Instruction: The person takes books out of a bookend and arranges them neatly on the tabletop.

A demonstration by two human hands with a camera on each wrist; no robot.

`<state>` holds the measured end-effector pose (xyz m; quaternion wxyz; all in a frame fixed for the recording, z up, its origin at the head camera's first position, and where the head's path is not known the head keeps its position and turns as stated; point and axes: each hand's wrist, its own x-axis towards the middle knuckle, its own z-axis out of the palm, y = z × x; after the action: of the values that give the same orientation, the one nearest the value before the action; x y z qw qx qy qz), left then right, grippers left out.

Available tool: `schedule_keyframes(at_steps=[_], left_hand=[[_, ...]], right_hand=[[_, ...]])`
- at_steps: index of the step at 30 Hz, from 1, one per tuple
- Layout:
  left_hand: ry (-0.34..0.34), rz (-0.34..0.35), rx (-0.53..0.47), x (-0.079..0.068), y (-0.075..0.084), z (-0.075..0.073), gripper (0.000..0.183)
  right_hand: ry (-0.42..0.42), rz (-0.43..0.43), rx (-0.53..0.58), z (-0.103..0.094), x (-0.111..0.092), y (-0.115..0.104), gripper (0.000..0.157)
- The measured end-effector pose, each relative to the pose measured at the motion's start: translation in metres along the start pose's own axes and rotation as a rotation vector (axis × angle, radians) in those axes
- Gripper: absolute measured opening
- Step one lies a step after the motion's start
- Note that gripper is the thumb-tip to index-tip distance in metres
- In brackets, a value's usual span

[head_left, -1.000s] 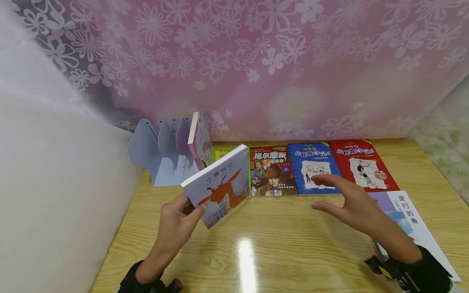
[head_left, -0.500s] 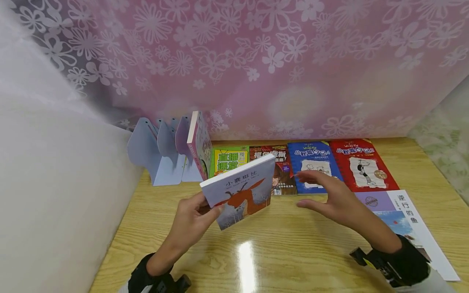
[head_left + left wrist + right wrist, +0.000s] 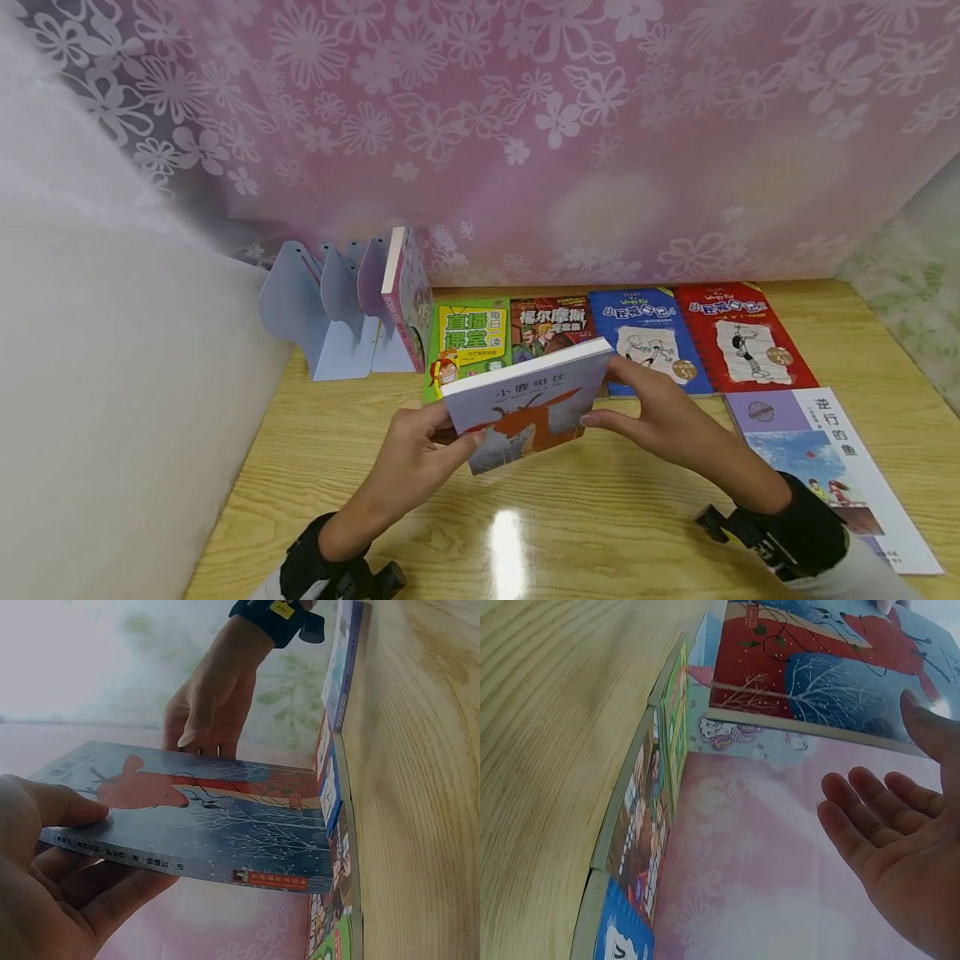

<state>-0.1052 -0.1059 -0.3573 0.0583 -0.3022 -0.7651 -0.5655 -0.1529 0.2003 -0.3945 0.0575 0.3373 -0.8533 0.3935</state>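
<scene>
My left hand (image 3: 422, 454) grips a blue-grey picture book (image 3: 528, 417) by its spine side, thumb on the cover and fingers behind. The cover carries a red-orange deer and thin white trees, which also show on the book (image 3: 225, 810) in the left wrist view. It is held tilted above the table. At the book's right edge is my right hand (image 3: 660, 421), its thumb close to the cover. In the right wrist view this hand (image 3: 900, 840) has its fingers extended and spread from the thumb, apart from the book; whether the thumb touches the cover I cannot tell.
Along the back of the wooden table (image 3: 600, 517) lie a green book (image 3: 468, 333), a comic-style book (image 3: 551, 321), a blue book (image 3: 648, 333) and a red book (image 3: 742, 337). A white-purple book (image 3: 832, 467) lies at right. A pink book (image 3: 408, 296) stands against the blue bookend rack (image 3: 322, 325).
My left hand has carried the deer book to the right, uncovering the green book. My right hand has moved left until it is at the deer book's right edge.
</scene>
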Motion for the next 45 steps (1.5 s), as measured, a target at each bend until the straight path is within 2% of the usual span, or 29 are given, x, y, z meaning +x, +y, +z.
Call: schedule_keyframes(at_steps=[8,12,16,20,25,31,35,40,45], left_hand=[[-0.034,0.029,0.012,0.004,0.002,0.005,0.034],[-0.04,0.012,0.022,0.004,0.0,0.007,0.035],[-0.04,-0.031,0.031,0.005,-0.009,0.01,0.037],[-0.048,-0.067,0.03,0.005,-0.023,0.012,0.042],[-0.035,0.003,0.039,0.008,-0.032,0.01,0.046],[0.039,0.093,0.083,0.011,-0.037,0.0,0.046],[0.109,0.151,0.184,0.013,-0.04,-0.01,0.044],[0.253,0.18,0.345,0.017,-0.049,-0.025,0.048],[0.415,0.195,0.431,0.021,-0.058,-0.04,0.052]], right_hand=[[0.01,-0.068,0.102,0.009,0.0,-0.003,0.044],[0.052,-0.132,0.088,0.01,-0.001,-0.005,0.043],[0.089,-0.181,0.057,0.007,-0.003,-0.006,0.045],[0.094,-0.18,0.028,0.002,-0.005,-0.007,0.045],[0.125,-0.165,-0.02,-0.005,-0.009,-0.006,0.046],[0.156,-0.098,-0.06,-0.011,-0.019,0.001,0.047],[0.155,-0.036,-0.058,-0.013,-0.028,0.008,0.044],[0.15,0.067,-0.085,-0.017,-0.04,0.013,0.035],[0.145,0.139,-0.132,-0.02,-0.051,0.014,0.024]])
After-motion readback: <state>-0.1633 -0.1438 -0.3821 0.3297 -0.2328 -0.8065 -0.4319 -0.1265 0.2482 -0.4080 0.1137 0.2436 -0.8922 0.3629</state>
